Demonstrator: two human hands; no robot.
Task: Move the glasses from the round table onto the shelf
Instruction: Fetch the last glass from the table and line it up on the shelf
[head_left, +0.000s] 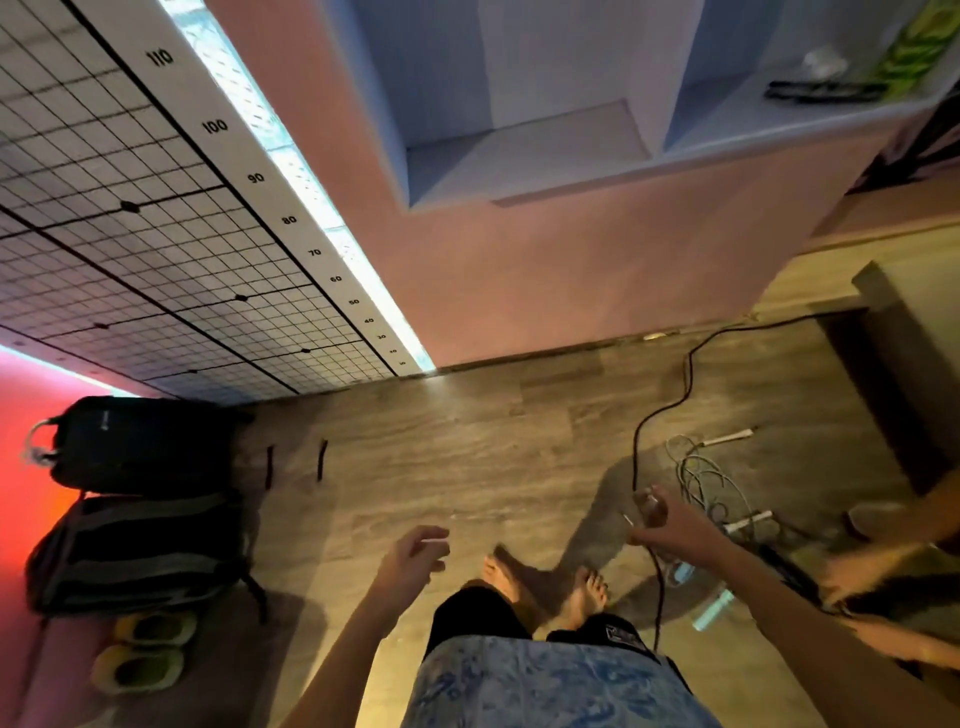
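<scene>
Glass (650, 506): a clear tumbler, held inside the right grip (667, 525), fingers wrapped around its side, carried low over the wood floor (467, 457) beside a tangle of cables (701, 478). Left grip (413, 561) is empty, fingers loosely spread apart, well apart from the glass. The shelf (571, 156), a white wall recess, stands ahead and above; its right compartment holds a dark flat item (821, 89). Bare feet (545, 582) below.

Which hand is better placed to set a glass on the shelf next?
Right. The right hand already holds a glass and is on the shelf side; the left hand is open and empty.
</scene>
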